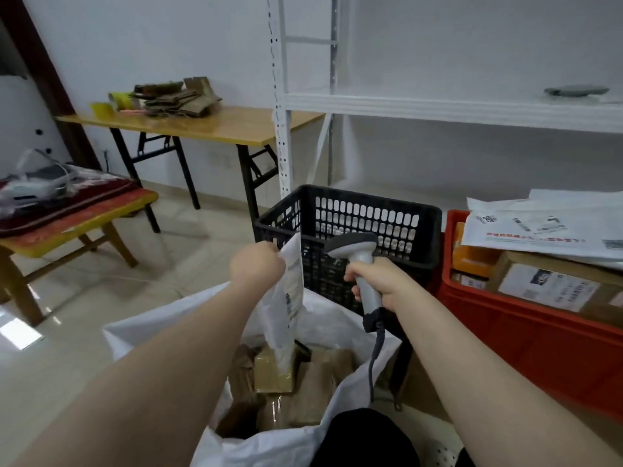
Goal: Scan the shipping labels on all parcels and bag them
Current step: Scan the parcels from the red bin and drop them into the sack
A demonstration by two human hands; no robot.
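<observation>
My left hand point(258, 266) pinches the top edge of a white mailer parcel point(288, 298), which hangs upright over the open white sack point(148, 335). Its printed label faces right, toward the scanner. My right hand point(379, 284) grips the handle of a grey barcode scanner point(354, 251), whose head points left at the mailer from close by. Inside the sack lie several brown cardboard parcels point(273, 375). An orange crate point(526, 335) at the right holds more boxes point(553, 288) and white mailers point(546, 224).
A black slotted crate point(350, 217) stands just behind my hands. White metal shelving point(438, 109) rises at the back right. A wooden folding table point(202, 124) with cardboard scraps is at the back left, and a low stool point(67, 224) with wrapped items at the left.
</observation>
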